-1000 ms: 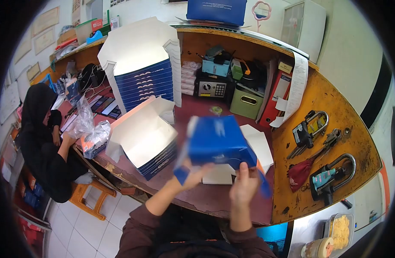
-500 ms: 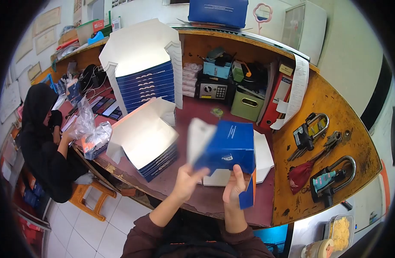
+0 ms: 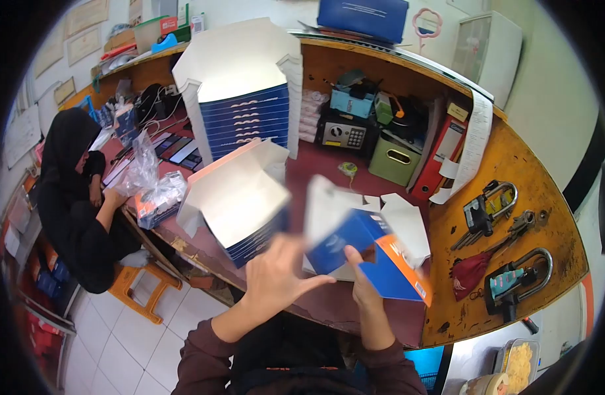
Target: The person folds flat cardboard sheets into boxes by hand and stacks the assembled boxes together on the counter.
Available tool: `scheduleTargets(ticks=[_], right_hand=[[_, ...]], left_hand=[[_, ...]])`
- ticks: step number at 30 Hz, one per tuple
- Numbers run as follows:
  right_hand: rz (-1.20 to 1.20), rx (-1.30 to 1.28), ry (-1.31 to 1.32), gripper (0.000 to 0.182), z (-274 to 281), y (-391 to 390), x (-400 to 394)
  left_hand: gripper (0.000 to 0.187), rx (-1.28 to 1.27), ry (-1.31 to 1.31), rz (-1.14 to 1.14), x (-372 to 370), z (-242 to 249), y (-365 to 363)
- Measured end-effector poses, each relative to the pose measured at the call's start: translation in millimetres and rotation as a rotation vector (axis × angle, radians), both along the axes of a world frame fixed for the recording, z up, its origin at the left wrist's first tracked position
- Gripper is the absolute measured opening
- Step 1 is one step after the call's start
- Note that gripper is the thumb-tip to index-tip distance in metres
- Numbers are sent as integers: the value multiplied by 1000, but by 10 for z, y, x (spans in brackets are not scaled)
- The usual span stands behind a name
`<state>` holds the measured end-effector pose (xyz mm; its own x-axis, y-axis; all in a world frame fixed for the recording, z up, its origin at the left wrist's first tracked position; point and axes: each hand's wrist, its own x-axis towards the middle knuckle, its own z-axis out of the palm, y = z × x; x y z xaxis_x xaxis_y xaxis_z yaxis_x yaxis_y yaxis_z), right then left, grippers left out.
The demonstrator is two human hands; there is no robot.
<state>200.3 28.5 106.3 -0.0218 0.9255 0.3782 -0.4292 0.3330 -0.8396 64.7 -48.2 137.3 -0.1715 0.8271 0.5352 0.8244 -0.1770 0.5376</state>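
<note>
Cardboard box (image 3: 361,253), blue with an orange flap, hangs tilted above the desk edge (image 3: 355,316), pinched at its lower side by the right hand (image 3: 363,289). Left hand (image 3: 276,273) is spread open just beside it, fingertips near the blue face.

Box (image 3: 355,243): blue w/ orange flap, white inside. Stacked boxes (image 3: 246,122): navy, white lids. Counter (image 3: 513,171): yellow-orange rim, maroon top. Folder (image 3: 440,155): red. Small bin (image 3: 396,160): green.

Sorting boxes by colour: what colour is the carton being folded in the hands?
Blue carton with an orange edge and white inside, head view.
</note>
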Motion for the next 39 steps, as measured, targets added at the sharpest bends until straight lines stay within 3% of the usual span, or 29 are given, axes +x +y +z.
scheduleTargets(ticks=[1, 3, 5, 6, 7, 8, 11, 13, 15, 17, 18, 19, 21, 24, 29, 37, 39], right_hand=[[-56, 221, -508, 29, -23, 27, -7], [-85, 455, -1016, 29, -6, 24, -54], [169, 677, -1008, 40, 256, -88, -127], [182, 678, -1006, 40, 362, -169, -183], [45, 813, -1134, 32, 465, -264, -261], [-102, 946, -1257, 25, 527, -321, -345], [83, 1051, -1460, 11, 605, -348, -584], [134, 1110, -1358, 5, 613, -314, -791], [227, 1227, -1194, 8, 646, -292, -1010], [288, 1209, -1230, 9, 637, -284, -1173], [328, 1195, -1216, 10, 629, -282, -1234], [368, 1180, -1204, 10, 632, -280, -1281], [437, 1243, -1171, 11, 693, -245, -1360], [539, 1265, -1130, 12, 617, -73, -1507], [598, 1092, -1145, 10, 516, 184, -1538], [424, 1153, -1249, 22, 486, -14, -1432], [432, 1118, -1240, 20, 467, -48, -1429]], left_hand=[[61, 238, -5, 15, -16, 86, 14], [64, 199, 37, -7, -230, -131, 211], [50, 48, -334, -162, -492, -322, 334], [47, -57, -685, -168, -542, -253, 290], [44, -159, -1036, -174, -579, -194, 239], [43, -191, -1227, -243, -704, -274, 193], [62, -113, -1487, -357, -867, -337, -160], [55, -109, -1038, -401, -1193, -443, -382], [50, -137, -945, -393, -1417, -436, -541], [44, -277, -930, -292, -1548, -410, -644], [41, -106, -602, -185, -1533, -420, -611], [41, -100, -603, -182, -1598, -454, -599], [28, -29, 285, 44, -1750, -552, -564], [19, -38, 459, 52, -1859, -682, -517], [15, 170, 423, 18, -1711, -626, -464], [7, 297, 439, 14, -1602, -754, -404], [15, 271, 443, -12, -1594, -768, -422]])
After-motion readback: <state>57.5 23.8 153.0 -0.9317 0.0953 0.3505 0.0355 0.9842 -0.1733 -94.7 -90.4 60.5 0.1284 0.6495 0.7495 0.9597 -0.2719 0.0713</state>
